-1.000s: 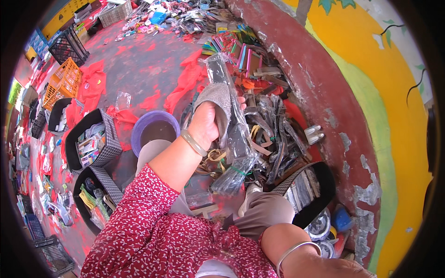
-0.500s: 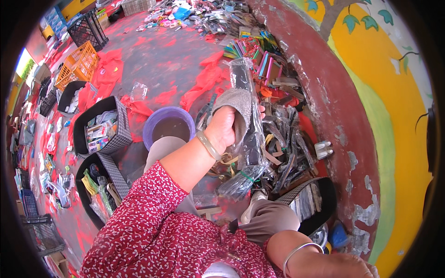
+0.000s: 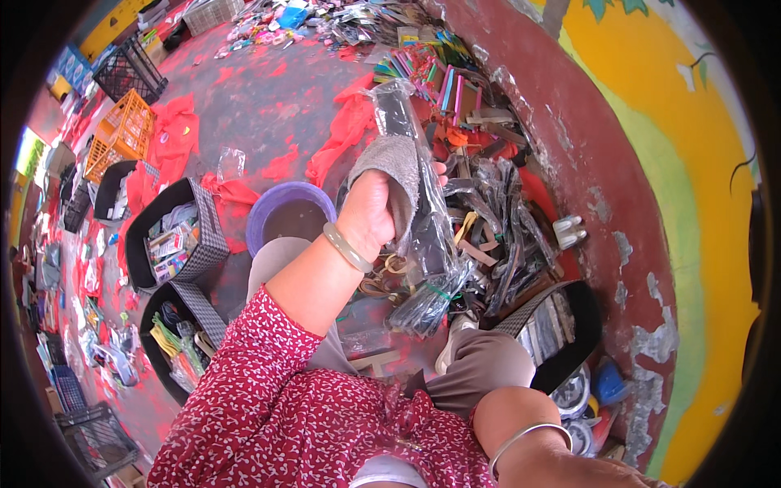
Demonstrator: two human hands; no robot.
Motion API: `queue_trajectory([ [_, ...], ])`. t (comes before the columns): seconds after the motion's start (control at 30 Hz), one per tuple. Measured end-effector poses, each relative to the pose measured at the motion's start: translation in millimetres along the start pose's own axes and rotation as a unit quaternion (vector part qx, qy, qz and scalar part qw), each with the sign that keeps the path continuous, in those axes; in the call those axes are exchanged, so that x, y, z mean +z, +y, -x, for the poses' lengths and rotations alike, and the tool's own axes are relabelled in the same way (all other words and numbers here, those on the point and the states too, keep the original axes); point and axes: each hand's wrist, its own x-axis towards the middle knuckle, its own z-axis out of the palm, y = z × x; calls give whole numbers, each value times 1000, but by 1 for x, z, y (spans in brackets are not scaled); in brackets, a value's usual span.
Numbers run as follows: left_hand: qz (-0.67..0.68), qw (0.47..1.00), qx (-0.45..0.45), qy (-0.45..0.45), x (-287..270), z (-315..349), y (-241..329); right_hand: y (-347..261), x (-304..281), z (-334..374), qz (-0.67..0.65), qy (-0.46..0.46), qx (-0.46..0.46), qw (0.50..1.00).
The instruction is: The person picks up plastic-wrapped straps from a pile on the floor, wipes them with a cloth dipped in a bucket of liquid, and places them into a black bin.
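My left hand is closed around a grey cloth and a long, flat black packet in clear plastic. Its fingertips show past the packet's right side; the cloth lies between palm and packet. The packet stretches away from me, and a green tie circles the bunched plastic near its close end. Only part of my right hand shows at the lower right edge, beyond a silver bangle, and its fingers are hidden. Under the packet spreads a heap of dark plastic-wrapped strips.
A purple basin of murky water stands left of the packet. Checkered bins of small goods line the left, with another bin by my right knee. An orange crate sits farther left. The peeling red wall bounds the right.
The view has shifted slightly, so the packet and my left hand appear farther left and higher. My left hand keeps its hold on both. Less of my right hand shows at the lower edge.
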Motion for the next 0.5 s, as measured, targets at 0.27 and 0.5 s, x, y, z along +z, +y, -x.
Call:
queue_trajectory([
  [0.27,26,999,-21,13,4,-1,-3,6,-2,0,17,-30,27,999],
  [0.5,39,997,45,-40,11,-4,5,28,-21,-3,112,-65,58,990],
])
